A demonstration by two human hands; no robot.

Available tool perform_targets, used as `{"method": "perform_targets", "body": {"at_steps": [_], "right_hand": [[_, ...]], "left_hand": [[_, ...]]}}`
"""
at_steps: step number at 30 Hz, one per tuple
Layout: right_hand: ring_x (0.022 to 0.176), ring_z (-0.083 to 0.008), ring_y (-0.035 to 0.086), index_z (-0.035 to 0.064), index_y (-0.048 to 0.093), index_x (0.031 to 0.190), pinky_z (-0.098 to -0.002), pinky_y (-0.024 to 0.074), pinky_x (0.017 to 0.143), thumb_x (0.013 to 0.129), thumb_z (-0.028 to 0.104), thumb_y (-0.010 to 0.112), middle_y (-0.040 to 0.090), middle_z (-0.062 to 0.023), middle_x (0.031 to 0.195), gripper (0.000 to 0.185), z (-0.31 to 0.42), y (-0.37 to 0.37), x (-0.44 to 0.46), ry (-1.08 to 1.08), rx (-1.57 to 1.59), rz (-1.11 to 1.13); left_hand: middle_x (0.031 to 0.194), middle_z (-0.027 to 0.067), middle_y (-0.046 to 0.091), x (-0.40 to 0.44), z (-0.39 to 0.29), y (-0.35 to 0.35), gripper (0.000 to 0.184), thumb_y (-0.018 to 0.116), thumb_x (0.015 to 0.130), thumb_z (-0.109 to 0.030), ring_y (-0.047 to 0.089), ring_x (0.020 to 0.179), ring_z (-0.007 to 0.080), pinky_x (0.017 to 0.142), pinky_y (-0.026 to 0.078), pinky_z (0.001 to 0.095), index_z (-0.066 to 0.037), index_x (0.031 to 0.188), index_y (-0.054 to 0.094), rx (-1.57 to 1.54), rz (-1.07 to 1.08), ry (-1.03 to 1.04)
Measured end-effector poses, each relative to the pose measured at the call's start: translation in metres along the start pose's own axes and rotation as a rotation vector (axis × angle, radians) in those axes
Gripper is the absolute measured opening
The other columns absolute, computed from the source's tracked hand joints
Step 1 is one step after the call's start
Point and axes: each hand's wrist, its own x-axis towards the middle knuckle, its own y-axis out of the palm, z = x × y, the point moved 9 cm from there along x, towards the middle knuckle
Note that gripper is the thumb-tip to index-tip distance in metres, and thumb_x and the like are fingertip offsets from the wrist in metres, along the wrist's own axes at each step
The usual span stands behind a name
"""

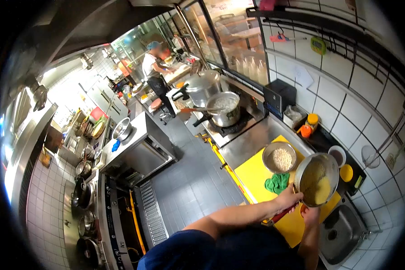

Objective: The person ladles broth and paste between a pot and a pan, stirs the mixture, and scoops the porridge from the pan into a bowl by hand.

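A deep metal pan [307, 177] with yellow contents is tilted toward me above the yellow board [249, 173]. My left hand [289, 198] grips it at its near left side, by a dark red handle that shows below the fingers. At the pan's lower edge is my right hand [310, 214], closed against the rim, its fingertips partly hidden. Something small and orange [303, 209] shows between the hands; what it is cannot be made out. Left of the pan, a metal bowl [267, 155] of pale beans or grains sits on the board beside a crumpled green cloth [276, 182].
A sink [342, 229] lies at the lower right. On the stove [252, 114] stand an open pot [225, 118] with a wooden utensil and a lidded pot [203, 90]. Orange-capped bottles [306, 131] line the wall. Another person [152, 67] stands at the far counter.
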Motion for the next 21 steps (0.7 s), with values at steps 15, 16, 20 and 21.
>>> {"method": "perform_targets", "body": {"at_steps": [15, 16, 20, 21], "right_hand": [[0.121, -0.0332, 0.051, 0.0021, 0.048, 0.134, -0.0490, 0.0441, 0.095, 0.095, 0.023, 0.057, 0.053, -0.0182, 0.131, 0.045, 0.042, 0.038, -0.062, -0.237, -0.948, -0.104], [0.120, -0.0331, 0.052, 0.0020, 0.049, 0.132, -0.0486, 0.0444, 0.095, 0.095, 0.022, 0.057, 0.054, -0.0181, 0.129, 0.044, 0.039, 0.043, -0.060, -0.254, -0.980, -0.099], [0.115, -0.0327, 0.054, 0.0012, 0.052, 0.128, -0.0472, 0.0456, 0.092, 0.094, 0.021, 0.058, 0.056, -0.0179, 0.124, 0.039, 0.037, 0.039, -0.068, -0.295, -1.116, -0.120], [0.114, -0.0326, 0.055, 0.0010, 0.053, 0.127, -0.0469, 0.0459, 0.092, 0.094, 0.020, 0.058, 0.057, -0.0179, 0.122, 0.038, 0.039, 0.037, -0.068, -0.305, -1.149, -0.125]], "left_hand": [[0.068, 0.0060, 0.052, -0.027, -0.020, -0.008, 0.056, 0.055, 0.093, -0.015, 0.049, 0.044, 0.0135, 0.037, 0.043, 0.0269, -0.006, 0.138, 0.023, -0.098, -0.122, 0.061], [0.068, 0.0063, 0.052, -0.026, -0.017, -0.009, 0.058, 0.056, 0.093, -0.015, 0.049, 0.044, 0.0136, 0.037, 0.043, 0.0268, -0.006, 0.140, 0.022, -0.073, -0.132, 0.074], [0.068, 0.0070, 0.053, -0.029, -0.019, -0.008, 0.064, 0.058, 0.092, -0.018, 0.050, 0.044, 0.0143, 0.038, 0.044, 0.0275, -0.007, 0.143, 0.021, -0.107, -0.116, 0.088], [0.069, 0.0070, 0.053, -0.031, -0.017, -0.006, 0.063, 0.058, 0.092, -0.019, 0.050, 0.044, 0.0145, 0.038, 0.044, 0.0279, -0.007, 0.142, 0.022, -0.126, -0.105, 0.079]]}}
